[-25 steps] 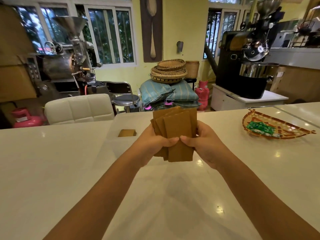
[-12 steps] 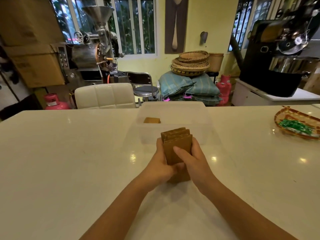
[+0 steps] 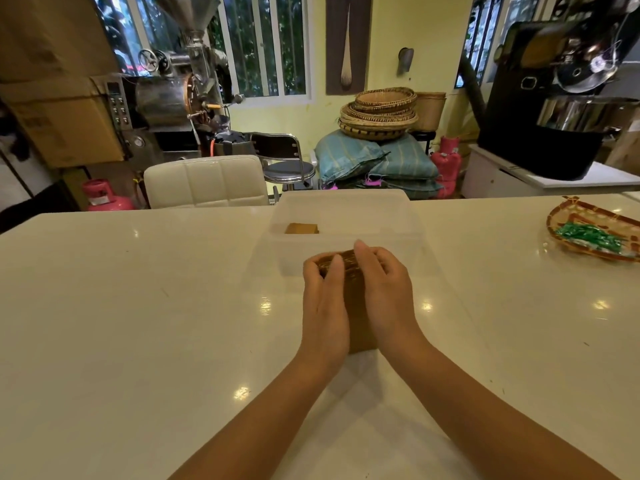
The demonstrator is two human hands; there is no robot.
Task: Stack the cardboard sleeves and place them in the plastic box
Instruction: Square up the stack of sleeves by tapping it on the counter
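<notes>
Both hands clamp one stack of cardboard sleeves [image 3: 356, 306] between them: the left hand [image 3: 325, 313] presses the stack's left face with its fingers curled over the top edge, and the right hand [image 3: 384, 296] presses the right side, its fingers reaching over the far end. That grip holds the stack on edge, its lower end on or just above the white table [image 3: 138, 323]; contact there cannot be told. The sleeves are brown, flat and ridged along their top edges, packed close together. Only a narrow strip of the stack shows between the palms, so the number of sleeves cannot be counted and their side faces are hidden.

Just beyond the hands sits the plastic box [image 3: 346, 209], clear and milky, with its near wall partly behind the fingertips. One more brown sleeve [image 3: 301, 229] lies inside near the left end; its shape is blurred through the wall. At the right edge a woven tray [image 3: 585, 220] with something green in it is cut off.
</notes>
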